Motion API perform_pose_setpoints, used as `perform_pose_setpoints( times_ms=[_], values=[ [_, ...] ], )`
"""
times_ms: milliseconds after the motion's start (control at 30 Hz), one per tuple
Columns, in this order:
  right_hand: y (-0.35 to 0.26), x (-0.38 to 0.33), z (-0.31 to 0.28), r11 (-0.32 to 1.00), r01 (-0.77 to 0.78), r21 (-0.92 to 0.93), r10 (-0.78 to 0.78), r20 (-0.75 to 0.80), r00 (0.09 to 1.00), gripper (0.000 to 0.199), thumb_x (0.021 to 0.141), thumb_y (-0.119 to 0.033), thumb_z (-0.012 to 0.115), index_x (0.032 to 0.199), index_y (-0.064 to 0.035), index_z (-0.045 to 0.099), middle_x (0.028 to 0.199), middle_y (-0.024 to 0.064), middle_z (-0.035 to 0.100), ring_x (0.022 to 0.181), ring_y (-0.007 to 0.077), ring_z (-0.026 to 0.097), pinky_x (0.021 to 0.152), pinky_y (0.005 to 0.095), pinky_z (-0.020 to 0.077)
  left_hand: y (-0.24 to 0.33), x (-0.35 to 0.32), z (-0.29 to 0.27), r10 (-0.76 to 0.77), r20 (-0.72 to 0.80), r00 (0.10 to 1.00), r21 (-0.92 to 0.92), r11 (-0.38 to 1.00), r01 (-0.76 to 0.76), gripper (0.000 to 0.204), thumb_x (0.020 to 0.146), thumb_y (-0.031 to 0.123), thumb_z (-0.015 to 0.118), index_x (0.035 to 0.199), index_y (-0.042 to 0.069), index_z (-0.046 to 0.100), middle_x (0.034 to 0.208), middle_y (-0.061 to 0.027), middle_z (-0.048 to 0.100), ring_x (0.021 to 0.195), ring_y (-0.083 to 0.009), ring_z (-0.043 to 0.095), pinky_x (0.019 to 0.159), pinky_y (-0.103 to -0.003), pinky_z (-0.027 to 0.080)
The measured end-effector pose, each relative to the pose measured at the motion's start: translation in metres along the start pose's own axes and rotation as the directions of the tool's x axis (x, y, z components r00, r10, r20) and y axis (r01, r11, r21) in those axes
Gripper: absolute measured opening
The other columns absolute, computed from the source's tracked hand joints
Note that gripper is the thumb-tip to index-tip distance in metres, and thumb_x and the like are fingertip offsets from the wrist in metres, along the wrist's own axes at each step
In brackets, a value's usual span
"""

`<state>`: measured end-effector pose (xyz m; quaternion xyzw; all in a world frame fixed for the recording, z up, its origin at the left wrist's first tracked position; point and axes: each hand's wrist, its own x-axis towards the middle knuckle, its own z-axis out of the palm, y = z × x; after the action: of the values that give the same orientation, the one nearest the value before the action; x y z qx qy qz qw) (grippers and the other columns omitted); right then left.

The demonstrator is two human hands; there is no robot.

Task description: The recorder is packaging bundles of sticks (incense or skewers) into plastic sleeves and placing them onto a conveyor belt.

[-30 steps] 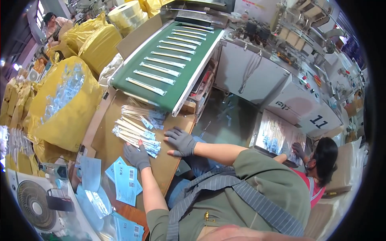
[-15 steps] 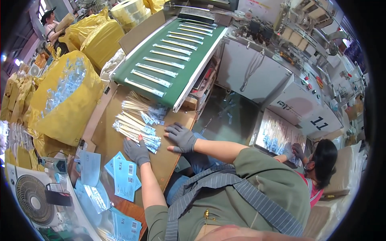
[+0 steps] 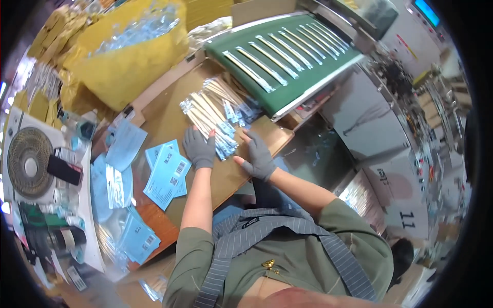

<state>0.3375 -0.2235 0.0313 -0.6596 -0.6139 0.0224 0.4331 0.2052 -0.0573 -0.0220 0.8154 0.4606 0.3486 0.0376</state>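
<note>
Both gloved hands lie flat on the tabletop (image 3: 169, 120), apart from each other and clamped on nothing. The left hand (image 3: 199, 149) presses its fingertips onto the near end of the pile of wrapped sticks (image 3: 213, 115); the right hand (image 3: 258, 156) rests just beside that pile, perhaps touching it, though I cannot tell. The sticks sit fanned and loose below the green belt (image 3: 287, 56). A careless sweep could scatter them or push some off the edge.
</note>
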Motion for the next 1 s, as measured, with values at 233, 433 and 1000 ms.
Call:
perform_pose_setpoints(
  times_ms=[233,433,1000],
  values=[
    [0.033,0.145,0.038,0.915,-0.206,-0.348,0.232,0.033,0.972,0.092,0.069,-0.048,0.072,0.137,0.0011,0.033,0.133,0.0309,0.039,0.118,0.0419,0.046,0.097,0.0437,0.0403,-0.004,-0.004,-0.001,0.005,-0.01,1.0,-0.022,1.0,-0.005,0.058,0.087,0.043,0.054,0.123,-0.002,0.049,0.122,-0.0222,0.054,0.116,-0.0369,0.047,0.101,-0.044,0.033],
    [0.043,0.171,0.066,0.825,-0.534,-0.187,0.56,0.142,0.816,0.036,0.075,-0.024,0.058,0.103,-0.0022,0.061,0.111,0.0264,0.059,0.103,0.0411,0.058,0.09,0.0422,0.0467,-0.006,-0.007,-0.009,-0.14,-0.008,0.99,-0.183,0.974,0.136,0.056,0.092,0.039,0.047,0.13,-0.002,0.046,0.118,-0.0248,0.054,0.11,-0.0391,0.05,0.096,-0.043,0.036],
    [0.236,0.215,-0.2,0.696,-0.58,-0.424,0.374,-0.475,0.797,0.076,0.078,-0.056,0.062,0.13,-0.001,0.049,0.125,0.0255,0.053,0.119,0.0372,0.05,0.101,0.0401,0.0374,0.01,0.003,-0.016,-0.227,0.106,0.968,-0.149,0.959,0.241,0.067,0.087,0.039,0.057,0.134,-0.006,0.039,0.129,-0.0273,0.047,0.119,-0.0408,0.044,0.102,-0.045,0.033]
  ],
)
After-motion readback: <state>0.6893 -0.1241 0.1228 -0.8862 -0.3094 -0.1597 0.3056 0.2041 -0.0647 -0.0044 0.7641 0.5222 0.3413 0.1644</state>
